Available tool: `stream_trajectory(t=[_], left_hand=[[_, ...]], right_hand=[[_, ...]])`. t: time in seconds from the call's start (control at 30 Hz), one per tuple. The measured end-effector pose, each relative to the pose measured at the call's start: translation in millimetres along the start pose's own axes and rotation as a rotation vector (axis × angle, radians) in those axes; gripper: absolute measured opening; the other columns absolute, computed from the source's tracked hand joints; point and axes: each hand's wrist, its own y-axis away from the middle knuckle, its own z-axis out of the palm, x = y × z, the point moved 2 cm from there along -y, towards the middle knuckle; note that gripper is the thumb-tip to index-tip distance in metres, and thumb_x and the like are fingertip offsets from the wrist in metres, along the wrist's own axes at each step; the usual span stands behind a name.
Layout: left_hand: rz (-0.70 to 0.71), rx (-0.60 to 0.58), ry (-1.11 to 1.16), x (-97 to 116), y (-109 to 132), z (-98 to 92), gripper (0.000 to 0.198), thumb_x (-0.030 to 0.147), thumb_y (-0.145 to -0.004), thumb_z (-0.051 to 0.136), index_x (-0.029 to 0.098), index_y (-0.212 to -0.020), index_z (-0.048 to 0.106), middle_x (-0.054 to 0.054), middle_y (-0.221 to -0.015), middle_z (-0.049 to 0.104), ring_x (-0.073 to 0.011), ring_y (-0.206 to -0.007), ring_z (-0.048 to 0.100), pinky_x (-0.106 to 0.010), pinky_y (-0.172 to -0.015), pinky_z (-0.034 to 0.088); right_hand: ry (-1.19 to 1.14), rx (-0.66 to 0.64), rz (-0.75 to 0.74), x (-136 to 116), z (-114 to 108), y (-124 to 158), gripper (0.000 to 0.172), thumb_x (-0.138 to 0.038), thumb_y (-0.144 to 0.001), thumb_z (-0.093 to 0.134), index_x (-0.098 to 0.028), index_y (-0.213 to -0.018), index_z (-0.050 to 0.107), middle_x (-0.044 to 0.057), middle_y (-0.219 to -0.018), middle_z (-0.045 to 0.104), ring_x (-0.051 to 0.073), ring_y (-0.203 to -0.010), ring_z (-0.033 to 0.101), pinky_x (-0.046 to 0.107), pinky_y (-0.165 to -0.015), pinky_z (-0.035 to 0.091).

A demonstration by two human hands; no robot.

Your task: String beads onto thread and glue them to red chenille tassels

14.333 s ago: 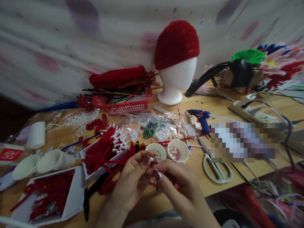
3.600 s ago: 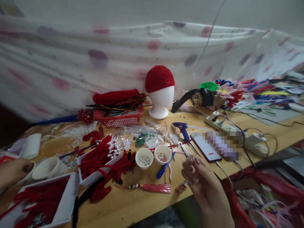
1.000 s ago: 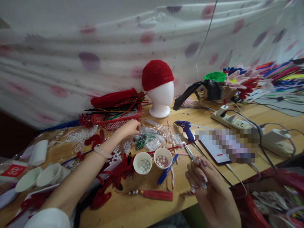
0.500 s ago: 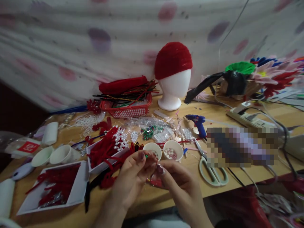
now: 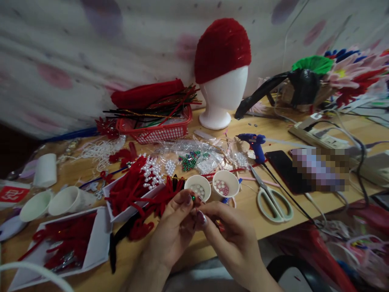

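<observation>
My left hand is closed in a pinch, with a small shiny green bead at its thumb and fingertip. My right hand meets it just to the right, thumb and forefinger pressed together; whatever thin thing they grip is too small and dark to make out. Something reddish shows in part behind the right fingers. Just beyond my fingertips stand two paper cups, one with pale beads and one with pink and white beads.
A white foam head wears a red cap. Around lie a red basket, boxes of red fuzzy stems, loose green beads, a blue glue gun, scissors, a phone and a power strip with cables.
The view has tipped down and come closer to the table. Both hands stay together, the right fingers now pinched tighter near the left fingertips. The green bead remains in the left hand.
</observation>
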Motion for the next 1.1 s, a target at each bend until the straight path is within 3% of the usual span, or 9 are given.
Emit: stream_trajectory(t=[0.27, 0.43, 0.57, 0.8, 0.97, 1.1], left_hand=[[-0.009, 0.016, -0.026, -3, -1, -2.2, 0.034, 0.037, -0.067, 0.093, 0.018, -0.087, 0.073, 0.001, -0.078, 0.072, -0.0119, -0.065, 0.066, -0.021, -0.057, 0.054], [-0.100, -0.017, 0.143, -2, 2, 7.7, 0.043, 0.031, -0.048, 0.102, 0.018, -0.078, 0.074, 0.001, -0.081, 0.076, -0.0107, -0.074, 0.070, -0.018, -0.068, 0.056], [-0.119, -0.027, 0.156, -3, 2, 10.1, 0.043, 0.029, -0.046, 0.102, 0.017, -0.076, 0.074, 0.001, -0.080, 0.076, -0.0105, -0.072, 0.069, -0.017, -0.065, 0.055], [-0.023, -0.057, -0.057, -3, 2, 3.4, 0.038, 0.039, -0.060, 0.096, 0.017, -0.081, 0.074, -0.002, -0.084, 0.073, -0.0129, -0.069, 0.066, -0.022, -0.063, 0.054], [0.005, -0.074, -0.027, -2, 3, 5.1, 0.033, 0.034, -0.055, 0.099, 0.017, -0.072, 0.076, 0.000, -0.081, 0.071, -0.0083, -0.065, 0.062, -0.018, -0.061, 0.052], [0.126, -0.102, -0.112, 0, 6, 6.8, 0.028, 0.035, -0.057, 0.098, 0.019, -0.068, 0.079, 0.000, -0.083, 0.069, -0.0078, -0.067, 0.061, -0.016, -0.061, 0.050]], right_hand=[[-0.076, -0.066, 0.081, 3, 0, 0, 0.020, -0.025, -0.099, 0.058, -0.022, -0.090, 0.076, 0.000, -0.071, 0.068, 0.015, -0.065, 0.059, 0.026, -0.059, 0.044], [-0.121, -0.085, 0.097, 6, 0, -1, 0.019, -0.024, -0.100, 0.057, -0.023, -0.096, 0.075, 0.001, -0.078, 0.069, 0.014, -0.070, 0.060, 0.025, -0.064, 0.046], [-0.161, -0.112, 0.140, 6, -1, -2, 0.020, -0.027, -0.100, 0.057, -0.024, -0.097, 0.077, 0.001, -0.078, 0.068, 0.015, -0.070, 0.059, 0.025, -0.064, 0.045], [-0.285, -0.125, 0.283, 7, -5, 0, 0.023, -0.035, -0.098, 0.060, -0.020, -0.087, 0.074, 0.000, -0.072, 0.061, 0.014, -0.066, 0.054, 0.025, -0.060, 0.042], [-0.353, -0.121, 0.306, 4, -6, -3, 0.022, -0.033, -0.094, 0.062, -0.018, -0.077, 0.068, -0.001, -0.068, 0.059, 0.013, -0.063, 0.051, 0.024, -0.058, 0.039], [-0.400, -0.146, 0.354, 3, -6, -4, 0.023, -0.034, -0.092, 0.065, -0.018, -0.074, 0.064, -0.002, -0.062, 0.058, 0.011, -0.057, 0.048, 0.022, -0.054, 0.036]])
